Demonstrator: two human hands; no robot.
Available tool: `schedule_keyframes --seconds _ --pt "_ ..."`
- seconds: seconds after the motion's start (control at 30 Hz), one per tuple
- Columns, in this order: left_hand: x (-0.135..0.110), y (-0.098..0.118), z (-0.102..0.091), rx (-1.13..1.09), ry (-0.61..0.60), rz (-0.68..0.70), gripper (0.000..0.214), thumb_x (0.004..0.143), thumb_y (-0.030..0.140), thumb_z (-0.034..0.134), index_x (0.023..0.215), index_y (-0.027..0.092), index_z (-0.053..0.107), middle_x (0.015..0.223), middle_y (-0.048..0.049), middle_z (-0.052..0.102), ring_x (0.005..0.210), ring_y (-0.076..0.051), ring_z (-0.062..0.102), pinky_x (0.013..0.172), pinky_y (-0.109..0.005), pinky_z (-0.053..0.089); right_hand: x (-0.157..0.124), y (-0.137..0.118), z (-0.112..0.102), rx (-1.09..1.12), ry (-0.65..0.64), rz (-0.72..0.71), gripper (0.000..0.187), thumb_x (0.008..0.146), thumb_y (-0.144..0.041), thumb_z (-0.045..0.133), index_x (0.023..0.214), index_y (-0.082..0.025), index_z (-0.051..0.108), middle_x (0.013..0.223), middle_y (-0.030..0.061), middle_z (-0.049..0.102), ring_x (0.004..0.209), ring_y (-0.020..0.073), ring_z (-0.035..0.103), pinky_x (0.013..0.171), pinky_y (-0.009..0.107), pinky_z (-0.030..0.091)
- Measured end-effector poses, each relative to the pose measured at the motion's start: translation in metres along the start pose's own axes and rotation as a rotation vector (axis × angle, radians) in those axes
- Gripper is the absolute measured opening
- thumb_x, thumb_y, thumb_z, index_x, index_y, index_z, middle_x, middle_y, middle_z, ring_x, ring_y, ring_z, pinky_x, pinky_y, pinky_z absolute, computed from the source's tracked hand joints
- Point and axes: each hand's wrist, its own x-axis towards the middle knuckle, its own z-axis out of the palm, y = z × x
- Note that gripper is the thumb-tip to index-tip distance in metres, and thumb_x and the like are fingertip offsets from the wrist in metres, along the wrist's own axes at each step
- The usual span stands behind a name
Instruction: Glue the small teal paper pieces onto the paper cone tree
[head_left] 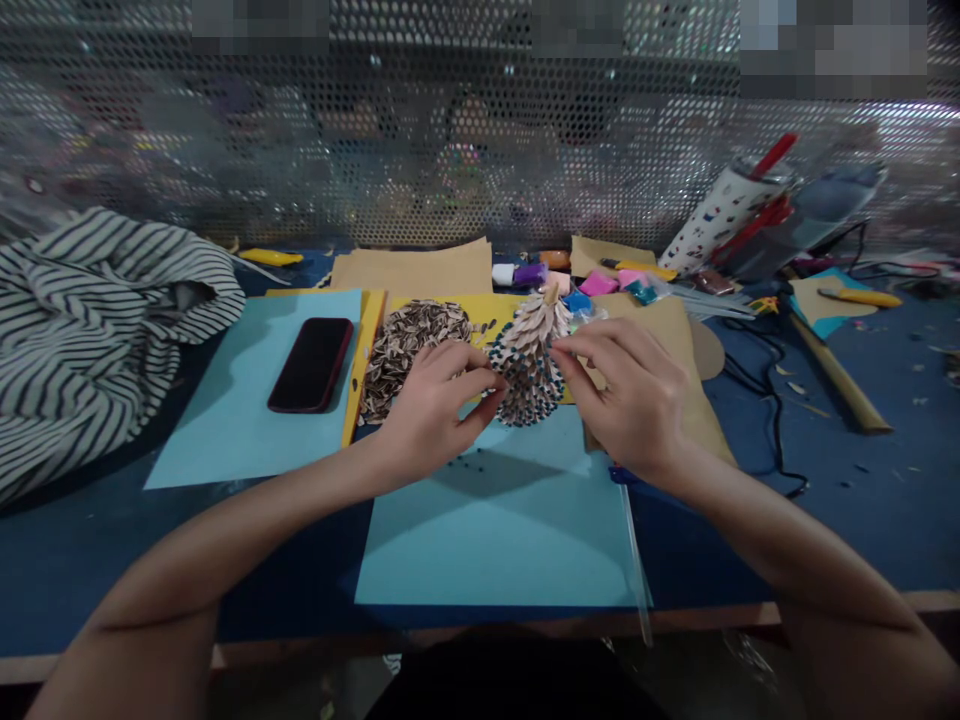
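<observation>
Between my hands stands a cone covered in overlapping pale seeds or shells, many tipped with dark teal dots, its tip bare and beige. My left hand is at the cone's left side, thumb and fingertips pinched together; anything between them is too small to make out. On the other side, my right hand pinches at the cone's right edge, and what its fingertips hold is hidden. A heap of striped sunflower seeds lies behind my left hand on yellow paper. Small teal bits lie on the light blue sheet below.
A phone rests on another blue sheet at left, beside a striped cloth. Colored clay packets sit behind the cone. At right are a tilted white tumbler, black cable and a yellow cutter. Perforated metal backs the table.
</observation>
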Motion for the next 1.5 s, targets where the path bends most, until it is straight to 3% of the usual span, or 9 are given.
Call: schedule_keyframes --seconds 0.27,0.37,0.5,0.63,0.8,1.03,1.17,1.37,1.5 --pt "0.0 -0.009 0.001 -0.009 -0.035 -0.021 0.012 0.09 0.019 0.055 0.085 0.016 0.066 0.086 -0.0043 0.065 0.083 -0.016 0.06 0.072 -0.028 0.043 -0.003 -0.003 -0.011 -0.016 0.008 -0.042 0.013 0.087 -0.012 0.06 0.094 -0.022 0.064 0.084 0.004 0.068 0.08 0.0164 0.065 0.073 0.03 0.054" --pt "-0.005 -0.015 0.002 -0.024 -0.164 -0.054 0.014 0.091 0.021 0.054 0.09 0.017 0.066 0.086 -0.004 0.067 0.083 -0.017 0.061 0.075 -0.029 0.042 -0.011 -0.01 -0.017 0.008 0.017 -0.043 0.015 0.085 -0.011 0.062 0.095 -0.022 0.064 0.084 0.0041 0.068 0.078 0.0156 0.064 0.072 0.029 0.053" --pt "-0.016 -0.017 0.008 0.066 -0.451 -0.058 0.015 0.09 0.023 0.056 0.083 0.018 0.068 0.08 -0.0022 0.067 0.08 -0.019 0.061 0.074 -0.031 0.039 -0.04 -0.027 -0.011 0.105 -0.223 -0.086 0.008 0.088 -0.012 0.057 0.087 -0.016 0.064 0.081 0.0052 0.066 0.074 0.0149 0.061 0.066 0.027 0.051" --pt "-0.021 -0.013 0.013 0.114 -0.669 -0.094 0.016 0.09 0.021 0.057 0.081 0.019 0.07 0.081 -0.0023 0.068 0.086 -0.022 0.061 0.077 -0.035 0.036 -0.072 -0.041 0.005 0.264 -0.545 -0.065 0.022 0.093 -0.013 0.044 0.083 -0.015 0.063 0.08 0.0061 0.063 0.075 0.0156 0.059 0.064 0.026 0.051" --pt "-0.024 -0.007 0.014 0.041 -0.802 -0.143 0.01 0.088 0.025 0.062 0.088 0.02 0.07 0.092 -0.0029 0.068 0.092 -0.023 0.06 0.08 -0.036 0.035 -0.091 -0.05 0.016 0.319 -0.676 -0.069 0.018 0.092 -0.012 0.047 0.087 -0.014 0.064 0.085 0.0078 0.062 0.077 0.0172 0.058 0.067 0.028 0.052" --pt "-0.031 -0.006 0.022 0.07 -0.838 -0.122 0.012 0.089 0.021 0.059 0.083 0.017 0.068 0.092 -0.0042 0.066 0.091 -0.022 0.058 0.079 -0.035 0.037 -0.094 -0.053 0.02 0.294 -0.736 -0.065 0.015 0.09 -0.011 0.049 0.087 -0.012 0.064 0.086 0.0089 0.062 0.078 0.0187 0.056 0.069 0.032 0.052" --pt "-0.031 -0.008 0.021 0.046 -0.731 -0.093 0.011 0.087 0.021 0.061 0.08 0.018 0.068 0.086 -0.0028 0.066 0.086 -0.021 0.059 0.076 -0.033 0.037 -0.093 -0.053 0.019 0.3 -0.749 -0.063 0.014 0.09 -0.013 0.05 0.087 -0.013 0.064 0.086 0.0083 0.062 0.079 0.0185 0.056 0.069 0.032 0.051" --pt "0.001 -0.003 0.001 -0.115 -0.079 -0.076 0.012 0.091 0.022 0.057 0.084 0.019 0.067 0.086 -0.0014 0.066 0.082 -0.015 0.061 0.075 -0.029 0.042 -0.094 -0.054 0.019 0.28 -0.735 -0.057 0.011 0.088 -0.015 0.054 0.084 -0.015 0.064 0.086 0.0073 0.064 0.079 0.0191 0.058 0.068 0.032 0.049" --pt "0.022 0.003 -0.002 -0.034 0.149 -0.074 0.011 0.09 0.025 0.059 0.082 0.022 0.066 0.083 0.0002 0.067 0.08 -0.014 0.062 0.076 -0.032 0.043 -0.095 -0.054 0.018 0.288 -0.722 -0.047 0.011 0.089 -0.015 0.053 0.087 -0.016 0.064 0.088 0.0061 0.065 0.081 0.019 0.058 0.068 0.032 0.047"
